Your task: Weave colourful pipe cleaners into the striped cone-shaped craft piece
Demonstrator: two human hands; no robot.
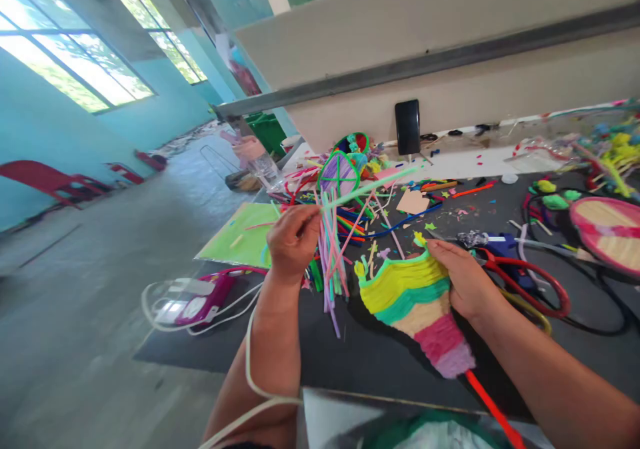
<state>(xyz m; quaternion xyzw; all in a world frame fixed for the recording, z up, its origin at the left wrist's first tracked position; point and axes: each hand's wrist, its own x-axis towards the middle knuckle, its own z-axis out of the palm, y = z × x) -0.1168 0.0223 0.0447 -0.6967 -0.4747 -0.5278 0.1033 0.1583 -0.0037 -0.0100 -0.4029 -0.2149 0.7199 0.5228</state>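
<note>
My right hand [463, 272] pinches the upper right corner of a fuzzy fan-shaped pipe-cleaner craft [410, 296]. Its bands run yellow, teal, beige, dark pink and lilac, and a red stem [493, 406] extends from its narrow lower end. Small yellow tufts stick up at both top corners. My left hand [295, 239] is closed, with a mint-green pipe cleaner [373, 188] reaching out from its fingertips to the right. Just beyond that hand lies a bundle of pastel pipe cleaners [330, 256] on the dark table [330, 362].
Red-handled scissors [533, 282] and a blue glue gun [520, 269] lie right of my right hand. A round pink-rimmed piece [613, 232] is farther right. A phone [407, 127] leans against the wall. At left are a green sheet [240, 232] and a magenta device [205, 299] with a white cable.
</note>
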